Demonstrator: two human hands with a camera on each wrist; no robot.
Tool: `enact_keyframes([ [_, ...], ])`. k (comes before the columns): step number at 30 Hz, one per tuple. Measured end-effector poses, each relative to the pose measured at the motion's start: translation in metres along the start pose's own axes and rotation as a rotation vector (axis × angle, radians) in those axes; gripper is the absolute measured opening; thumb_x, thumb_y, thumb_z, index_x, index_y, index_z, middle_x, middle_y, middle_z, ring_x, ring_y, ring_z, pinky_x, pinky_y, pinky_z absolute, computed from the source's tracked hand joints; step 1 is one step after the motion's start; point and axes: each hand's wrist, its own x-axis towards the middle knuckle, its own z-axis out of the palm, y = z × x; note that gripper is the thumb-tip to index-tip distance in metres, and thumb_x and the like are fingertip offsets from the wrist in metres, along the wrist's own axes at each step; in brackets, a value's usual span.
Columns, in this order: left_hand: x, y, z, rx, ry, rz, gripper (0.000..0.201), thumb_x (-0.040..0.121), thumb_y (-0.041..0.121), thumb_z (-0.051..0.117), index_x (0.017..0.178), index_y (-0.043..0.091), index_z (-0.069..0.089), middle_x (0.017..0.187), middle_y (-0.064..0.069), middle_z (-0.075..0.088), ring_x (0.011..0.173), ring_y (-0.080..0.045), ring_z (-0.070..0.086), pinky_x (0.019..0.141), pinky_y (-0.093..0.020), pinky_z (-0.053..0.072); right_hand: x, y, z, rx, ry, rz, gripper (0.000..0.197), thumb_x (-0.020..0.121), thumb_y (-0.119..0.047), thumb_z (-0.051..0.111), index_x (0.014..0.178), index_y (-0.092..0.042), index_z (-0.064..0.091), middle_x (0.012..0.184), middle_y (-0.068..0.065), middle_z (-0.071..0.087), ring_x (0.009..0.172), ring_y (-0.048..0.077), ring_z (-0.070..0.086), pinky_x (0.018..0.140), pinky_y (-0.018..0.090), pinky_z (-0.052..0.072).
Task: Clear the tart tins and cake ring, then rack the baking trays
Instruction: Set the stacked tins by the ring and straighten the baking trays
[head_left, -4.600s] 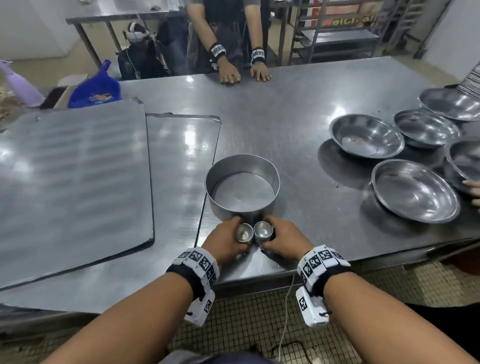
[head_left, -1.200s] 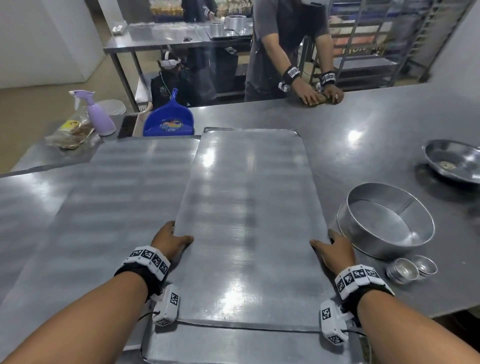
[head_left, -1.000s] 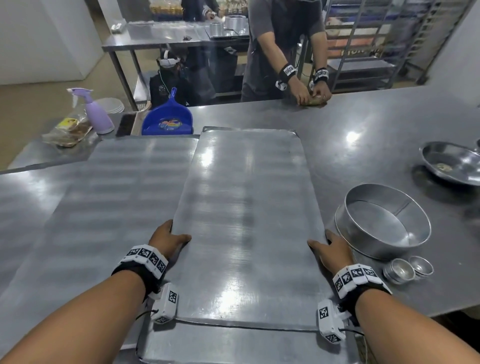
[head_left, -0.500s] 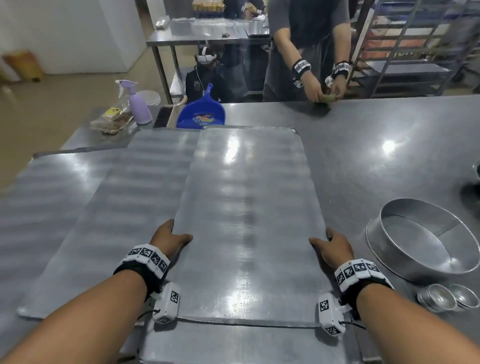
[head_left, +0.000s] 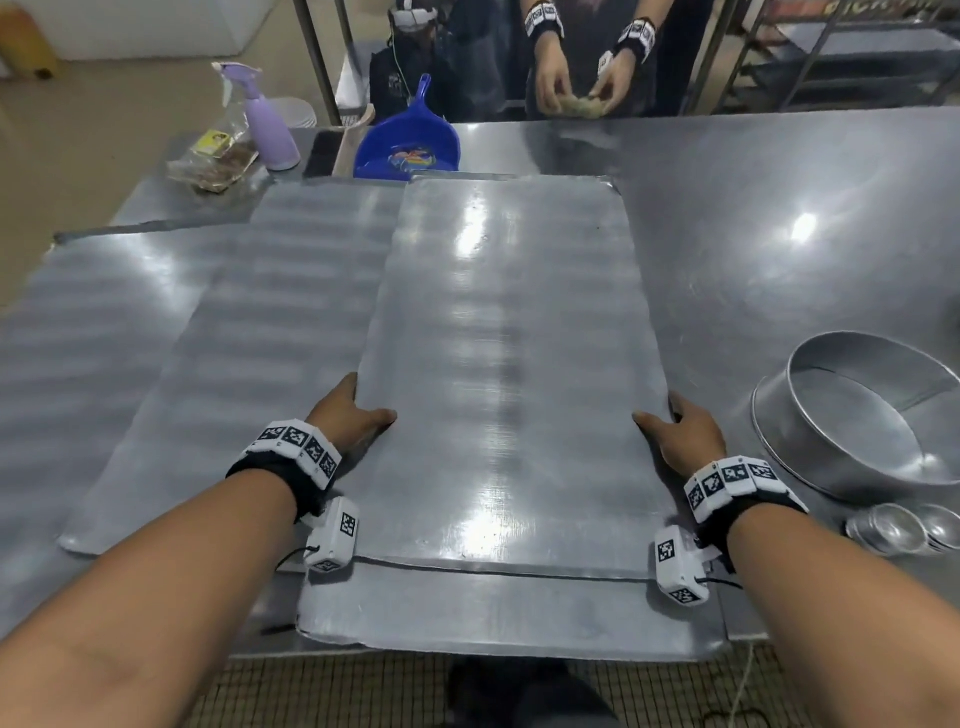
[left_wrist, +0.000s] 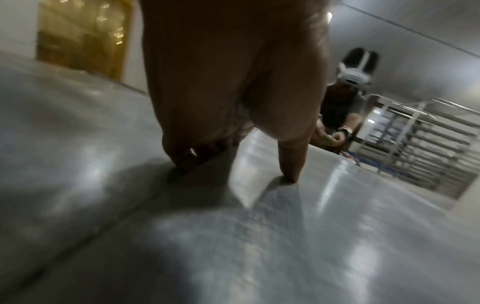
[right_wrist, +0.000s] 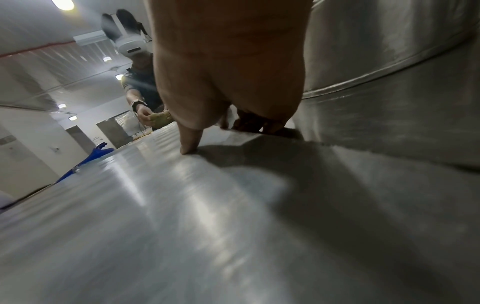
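My left hand (head_left: 347, 415) and right hand (head_left: 681, 434) grip the two long edges of the top baking tray (head_left: 511, 364), each thumb lying flat on its upper face and the other fingers curled down over the rim. It sits on a second tray (head_left: 498, 613) whose near end juts out below it, and a third tray (head_left: 249, 364) lies under both to my left, all on the steel table (head_left: 779, 218).

The cake ring (head_left: 862, 415) stands to the right of my right hand with only its own metal floor showing inside. Two small tart tins (head_left: 906, 527) sit just in front of it, touching each other; they look empty, though glare makes that hard to judge. A blue dustpan (head_left: 410, 150) and a purple spray bottle (head_left: 267, 122) stand at the far left.

The wrist views add what the head camera misses: my left fingers (left_wrist: 182, 156) tucked beneath the tray's edge, and the ring's wall looming close beside my right hand (right_wrist: 228, 67). Across the table, a person holds something pale and crumpled (head_left: 576, 106).
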Motion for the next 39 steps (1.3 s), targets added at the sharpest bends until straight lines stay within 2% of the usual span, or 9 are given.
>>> enact_keyframes([
  [4,-0.003,0.007,-0.004,0.228,-0.044,-0.060,0.084,0.076,0.053,0.078,0.143,0.018,0.040,0.140,-0.014,0.056,0.122,-0.035,0.058,0.103,-0.044,0.048,-0.005,-0.005,-0.008,-0.043,-0.082,-0.012,0.076,0.084,-0.050,0.072,0.144,-0.010,0.048,0.147,0.012,0.053,0.134,0.033,0.051,0.113,0.045,0.039],
  [9,-0.047,0.017,-0.002,0.635,-0.004,-0.014,0.092,0.076,0.067,0.071,0.147,0.029,0.027,0.146,-0.018,0.031,0.135,-0.044,0.035,0.107,-0.056,0.039,-0.028,-0.011,-0.018,-0.359,-0.123,-0.082,0.087,0.075,-0.067,0.071,0.142,-0.022,0.039,0.143,0.023,0.038,0.132,0.043,0.041,0.110,0.052,0.040],
  [11,-0.069,0.024,0.000,0.709,-0.002,0.080,0.083,0.074,0.065,0.073,0.141,0.033,0.036,0.141,-0.012,0.038,0.132,-0.038,0.037,0.105,-0.055,0.039,-0.052,-0.020,-0.019,-0.450,-0.079,-0.198,0.080,0.073,-0.064,0.075,0.138,-0.027,0.046,0.136,0.015,0.046,0.126,0.038,0.047,0.105,0.048,0.043],
  [13,-0.094,0.031,0.004,0.764,-0.098,0.172,0.073,0.073,0.067,0.073,0.132,0.035,0.046,0.131,-0.006,0.048,0.121,-0.031,0.046,0.101,-0.050,0.042,-0.078,-0.027,-0.020,-0.456,-0.175,-0.334,0.069,0.065,-0.071,0.075,0.121,-0.035,0.056,0.117,-0.005,0.056,0.108,0.023,0.058,0.090,0.038,0.048],
  [15,-0.120,0.035,0.011,0.751,-0.244,0.226,0.070,0.070,0.076,0.071,0.123,0.035,0.052,0.118,0.001,0.054,0.103,-0.021,0.055,0.095,-0.045,0.049,-0.104,-0.031,-0.018,-0.469,-0.358,-0.435,0.064,0.058,-0.082,0.068,0.106,-0.041,0.056,0.101,-0.019,0.053,0.090,0.009,0.058,0.077,0.030,0.049],
  [17,-0.148,0.037,0.021,0.699,-0.330,0.263,0.072,0.064,0.080,0.072,0.117,0.035,0.055,0.109,0.006,0.056,0.094,-0.014,0.057,0.087,-0.039,0.052,-0.125,-0.032,-0.015,-0.517,-0.483,-0.542,0.065,0.057,-0.087,0.064,0.101,-0.040,0.056,0.095,-0.019,0.053,0.084,0.005,0.056,0.073,0.025,0.048],
  [21,-0.185,0.030,0.041,0.692,-0.397,0.310,0.077,0.052,0.075,0.082,0.113,0.037,0.054,0.105,0.011,0.053,0.098,-0.013,0.053,0.086,-0.033,0.050,-0.158,-0.028,-0.007,-0.573,-0.573,-0.689,0.067,0.054,-0.087,0.067,0.100,-0.038,0.058,0.093,-0.019,0.054,0.086,0.001,0.053,0.077,0.026,0.049],
  [27,-0.217,0.017,0.057,0.667,-0.310,0.334,0.064,0.064,0.063,0.084,0.117,0.036,0.059,0.113,0.012,0.053,0.103,-0.012,0.052,0.090,-0.031,0.049,-0.183,-0.015,0.000,-0.544,-0.581,-0.809,0.062,0.061,-0.075,0.074,0.105,-0.034,0.061,0.095,-0.018,0.057,0.085,0.002,0.055,0.071,0.021,0.046],
  [39,-0.253,-0.010,0.071,0.590,-0.177,0.380,0.029,0.085,0.059,0.070,0.100,0.034,0.070,0.093,0.012,0.057,0.085,-0.008,0.054,0.074,-0.028,0.045,-0.208,0.007,0.003,-0.449,-0.635,-0.782,0.022,0.084,-0.051,0.070,0.098,-0.034,0.071,0.087,-0.016,0.064,0.081,0.001,0.058,0.074,0.026,0.051],
])
